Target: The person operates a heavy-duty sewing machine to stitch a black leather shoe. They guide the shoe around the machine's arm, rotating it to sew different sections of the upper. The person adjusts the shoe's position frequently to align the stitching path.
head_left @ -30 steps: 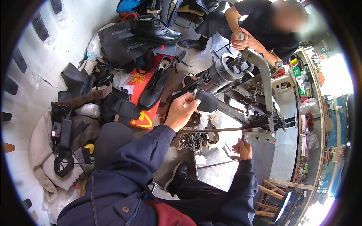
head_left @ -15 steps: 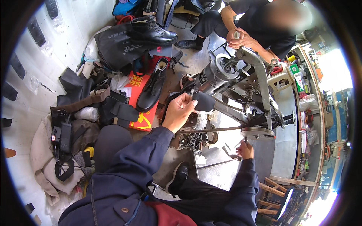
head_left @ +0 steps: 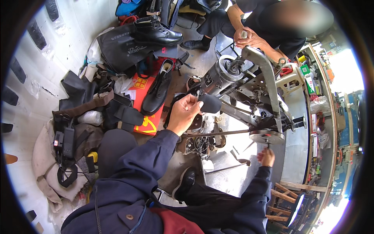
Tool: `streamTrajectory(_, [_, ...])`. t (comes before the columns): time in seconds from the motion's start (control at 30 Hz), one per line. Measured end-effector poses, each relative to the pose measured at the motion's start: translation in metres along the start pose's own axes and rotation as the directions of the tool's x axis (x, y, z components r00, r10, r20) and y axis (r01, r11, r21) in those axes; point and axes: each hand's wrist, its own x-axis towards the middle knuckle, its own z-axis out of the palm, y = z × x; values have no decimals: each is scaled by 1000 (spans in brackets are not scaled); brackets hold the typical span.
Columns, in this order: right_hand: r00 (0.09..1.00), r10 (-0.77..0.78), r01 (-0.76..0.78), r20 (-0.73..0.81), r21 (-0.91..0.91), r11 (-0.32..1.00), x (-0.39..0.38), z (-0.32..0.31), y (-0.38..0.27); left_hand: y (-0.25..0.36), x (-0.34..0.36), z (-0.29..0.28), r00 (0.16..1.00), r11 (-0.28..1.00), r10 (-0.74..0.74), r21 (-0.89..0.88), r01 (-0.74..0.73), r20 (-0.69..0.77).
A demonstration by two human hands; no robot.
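A hand-cranked shoe-sewing machine (head_left: 222,76) with a silver cylinder and a grey metal frame stands in front of me. My left hand (head_left: 185,115) is closed, pinching a rounded black flap (head_left: 210,103) beside the cylinder; the flap looks like leather, and what it belongs to is hidden. At the near right side of the machine is a round handwheel (head_left: 267,136). Just below it, the fingers of my right hand (head_left: 267,157) are closed around the wheel's thin crank handle (head_left: 268,146). A belt (head_left: 222,133) runs leftward from the wheel.
On the left, black leather shoes (head_left: 157,91) lie on a red box (head_left: 150,121) among bags, straps and cloth. Across from me sits a person whose clasped hands (head_left: 249,38) rest behind the machine. A cluttered shelf (head_left: 317,117) and a wooden stool (head_left: 282,202) are on the right.
My right hand has moved to the right with the crank handle, turning the wheel. My left hand stays almost where it was, still pinching the black flap.
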Motion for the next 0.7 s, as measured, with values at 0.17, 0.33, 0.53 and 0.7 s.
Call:
streamTrajectory(0.17, [923, 2, 115, 385, -281, 953, -39, 63, -8, 0, -1, 0, 1000, 1000, 11, -9, -11, 2])
streamTrajectory(0.33, [875, -435, 427, 210, 85, 900, -62, 28, -69, -3, 0, -1, 1000, 1000, 12, 5, -12, -6])
streamTrajectory(0.53, [969, -241, 242, -48, 15, 970, -6, -19, -26, -2, 3, -1, 999, 999, -5, 38, 7, -45])
streamTrajectory(0.7, [949, 57, 6, 311, -201, 980, -19, 40, 11, 2, 1, 1, 999, 999, 5, 39, -4, -47])
